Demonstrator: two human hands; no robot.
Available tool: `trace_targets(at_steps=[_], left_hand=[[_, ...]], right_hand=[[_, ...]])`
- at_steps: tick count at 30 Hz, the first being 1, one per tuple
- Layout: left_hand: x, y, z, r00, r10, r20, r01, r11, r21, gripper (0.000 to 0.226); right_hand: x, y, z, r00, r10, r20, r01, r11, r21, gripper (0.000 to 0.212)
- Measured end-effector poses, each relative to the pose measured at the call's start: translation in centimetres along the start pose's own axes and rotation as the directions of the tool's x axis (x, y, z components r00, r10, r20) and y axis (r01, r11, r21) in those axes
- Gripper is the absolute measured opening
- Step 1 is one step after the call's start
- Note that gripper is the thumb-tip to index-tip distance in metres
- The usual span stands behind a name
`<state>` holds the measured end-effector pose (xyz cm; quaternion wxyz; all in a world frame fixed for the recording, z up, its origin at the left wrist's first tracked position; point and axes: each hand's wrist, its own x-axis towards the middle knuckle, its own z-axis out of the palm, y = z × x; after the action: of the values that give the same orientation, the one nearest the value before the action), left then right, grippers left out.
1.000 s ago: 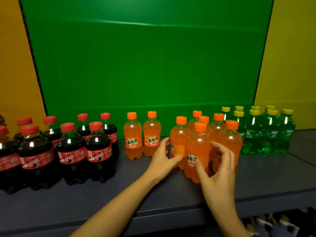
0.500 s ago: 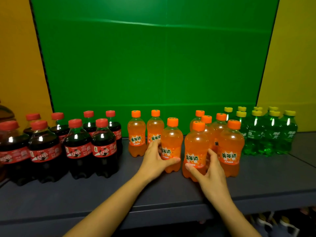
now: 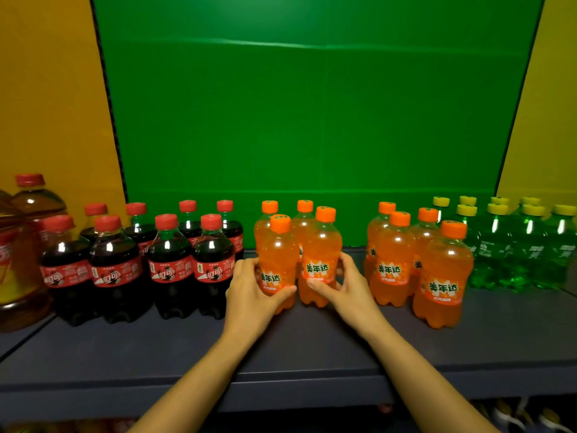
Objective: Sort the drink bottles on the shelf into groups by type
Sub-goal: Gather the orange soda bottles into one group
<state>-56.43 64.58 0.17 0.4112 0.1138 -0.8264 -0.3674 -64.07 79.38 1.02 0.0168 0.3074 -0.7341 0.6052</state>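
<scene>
Both held orange soda bottles have slid leftward since a moment ago, away from the cluster of four. On the grey shelf (image 3: 312, 348), the left grip (image 3: 249, 287) curls round the left orange soda bottle (image 3: 278, 254), and the right grip (image 3: 349, 287) clasps the right orange soda bottle (image 3: 321, 245) just beside it. Just behind the grips stand two more orange bottles (image 3: 301, 228). Right of the right grip stand four orange bottles (image 3: 393, 260), then the green soda bottles (image 3: 524, 254). The cola bottles (image 3: 168, 260) stand left of the left grip.

Orange soda bottles (image 3: 318, 260) have orange caps; cola bottles (image 3: 170, 267) are dark with red labels; lime bottles (image 3: 527, 251) are green with yellow caps; the shelf (image 3: 281, 348) is grey.
</scene>
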Motion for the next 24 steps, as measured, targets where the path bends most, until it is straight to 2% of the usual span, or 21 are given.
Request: trace_targets(at_steps=[8, 12, 17, 24], left_hand=[[-0.4, 0.1, 0.3, 1.0, 0.012, 0.022, -0.014, 0.997, 0.082, 0.062], [-0.5, 0.3, 0.7, 0.999, 0.025, 0.027, -0.029, 0.984, 0.174, 0.076], [-0.4, 0.4, 0.8, 0.999, 0.018, 0.03, -0.025, 0.964, 0.264, 0.09], [-1.0, 1.0, 0.5, 0.999, -0.008, 0.045, -0.004, 0.967, 0.254, 0.091]], right_hand=[[0.2, 0.9, 0.7, 0.998, -0.005, 0.056, 0.007, 1.0, -0.025, 0.067], [0.3, 1.1, 1.0, 0.999, -0.025, 0.036, 0.027, 0.997, -0.069, 0.063], [0.3, 1.1, 1.4, 0.998, -0.049, 0.028, 0.052, 0.991, -0.122, 0.07], [0.1, 0.8, 1.5, 0.998, -0.062, 0.019, 0.065, 0.984, -0.165, 0.073]])
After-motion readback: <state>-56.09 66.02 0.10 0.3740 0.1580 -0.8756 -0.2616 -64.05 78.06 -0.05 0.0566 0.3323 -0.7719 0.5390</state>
